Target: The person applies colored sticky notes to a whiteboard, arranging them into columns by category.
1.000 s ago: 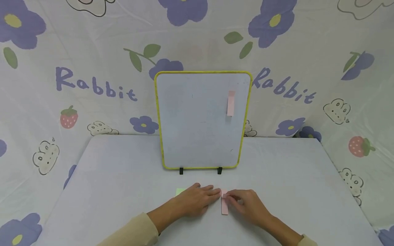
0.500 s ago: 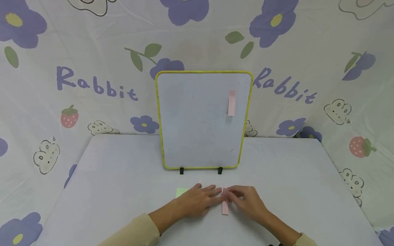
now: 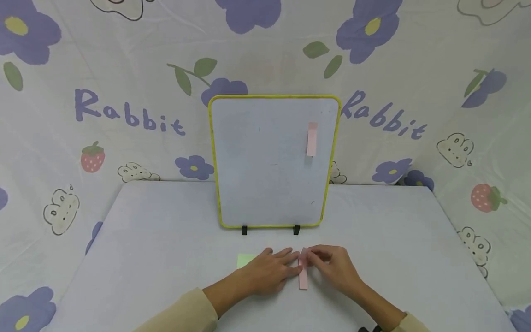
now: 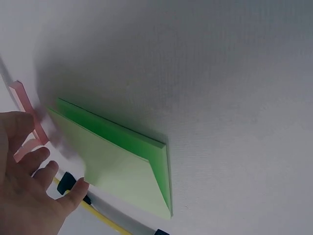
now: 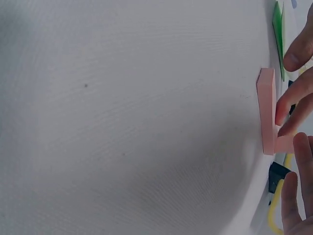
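Note:
A narrow pink sticky-note pad lies lengthwise on the table in front of the whiteboard. My left hand reaches over from the left with fingers spread, its thumb at the pad's left edge. On the other side, my right hand pinches the pink top sheet between thumb and index finger. That sheet extends past the pad's far end, as the right wrist view also shows beside the pad. A green sticky-note pad, its pale top sheet lifted at one side, sits partly under my left hand in the head view.
A whiteboard with a yellow frame stands upright behind the hands on two black feet. One pink strip hangs on its upper right. Flower-and-rabbit cloth surrounds the white table at the back and sides.
My right hand has moved away from me toward the whiteboard, drawing the pink top sheet up past the pad's far end. The left hand has stayed nearly in place, its thumb now against the pad.

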Demonstrator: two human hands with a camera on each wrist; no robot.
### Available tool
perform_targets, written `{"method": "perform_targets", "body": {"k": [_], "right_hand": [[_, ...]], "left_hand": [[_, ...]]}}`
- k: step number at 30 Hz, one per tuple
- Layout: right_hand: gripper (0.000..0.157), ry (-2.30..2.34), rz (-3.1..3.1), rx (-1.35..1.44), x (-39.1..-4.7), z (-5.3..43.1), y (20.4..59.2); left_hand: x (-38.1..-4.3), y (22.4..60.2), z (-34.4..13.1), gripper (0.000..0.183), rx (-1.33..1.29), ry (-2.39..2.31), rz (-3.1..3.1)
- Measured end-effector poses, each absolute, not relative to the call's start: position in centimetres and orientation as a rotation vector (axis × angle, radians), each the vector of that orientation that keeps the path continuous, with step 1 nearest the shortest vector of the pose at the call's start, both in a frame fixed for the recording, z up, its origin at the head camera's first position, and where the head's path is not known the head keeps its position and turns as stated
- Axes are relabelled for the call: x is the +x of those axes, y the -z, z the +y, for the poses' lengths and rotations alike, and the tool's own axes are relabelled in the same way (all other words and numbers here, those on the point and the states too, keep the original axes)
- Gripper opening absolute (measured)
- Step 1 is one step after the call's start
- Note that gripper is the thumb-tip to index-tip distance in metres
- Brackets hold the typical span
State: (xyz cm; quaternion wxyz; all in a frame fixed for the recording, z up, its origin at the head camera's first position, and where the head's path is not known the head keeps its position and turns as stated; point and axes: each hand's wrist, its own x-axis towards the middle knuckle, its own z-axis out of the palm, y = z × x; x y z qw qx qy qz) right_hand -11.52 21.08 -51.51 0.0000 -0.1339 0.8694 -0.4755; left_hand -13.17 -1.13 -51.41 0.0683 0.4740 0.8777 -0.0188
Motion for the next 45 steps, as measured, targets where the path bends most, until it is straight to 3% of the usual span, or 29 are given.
{"method": "perform_targets", "body": {"k": [10, 17, 24, 36, 45], "right_hand": [[0.012, 1.616, 2.759, -0.467, -12.2, 21.6, 50.3], [0.022, 1.696, 2.738, -0.373, -12.8, 21.7, 48.9], [0.017, 1.681, 2.833, -0.399, -13.8, 21.4, 47.7], [0.020, 1.827, 2.836, -0.386, -16.8, 21.8, 44.1], [0.020, 1.933, 2.786, -0.376, -17.1, 20.2, 41.3]], "left_hand": [[-13.2, 51.7, -1.2, 0.047, 1.427, 0.041, 2.651], [-13.3, 51.6, -1.1, 0.048, 1.409, 0.039, 2.633], [-13.3, 51.2, -1.1, 0.047, 1.419, 0.081, 2.631], [-13.5, 51.4, -1.0, 0.047, 1.427, 0.048, 2.615], [-13.4, 51.1, -0.8, 0.046, 1.440, 0.058, 2.622]]}}
